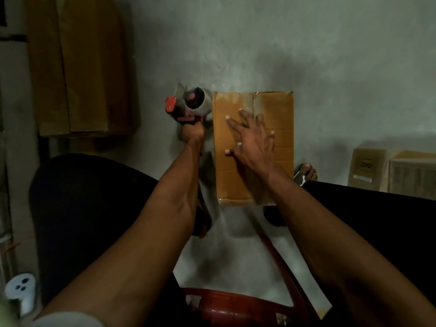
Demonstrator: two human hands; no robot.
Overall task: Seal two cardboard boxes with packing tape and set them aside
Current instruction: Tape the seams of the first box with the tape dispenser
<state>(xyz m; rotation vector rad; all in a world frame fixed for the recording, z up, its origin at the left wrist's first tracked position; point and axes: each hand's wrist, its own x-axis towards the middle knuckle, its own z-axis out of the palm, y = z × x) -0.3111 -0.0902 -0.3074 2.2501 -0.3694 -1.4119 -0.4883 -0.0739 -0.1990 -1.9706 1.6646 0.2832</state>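
Observation:
A brown cardboard box (278, 119) lies on the grey floor between my knees, flaps closed, with clear tape shining across its far end and along the centre seam. My right hand (250, 140) rests flat on the box top, fingers spread. My left hand (192, 132) is closed on the handle of a red tape dispenser (188, 105) carrying a roll of tape. The dispenser sits just beyond the box's far left corner, close to its side.
Flat brown cardboard sheets (80, 67) lean at the upper left. Small pale boxes (396, 171) stand at the right edge. A red plastic stool (236, 303) is under me, a sandalled foot (306, 173) shows by the box, and a white object (21, 291) sits lower left.

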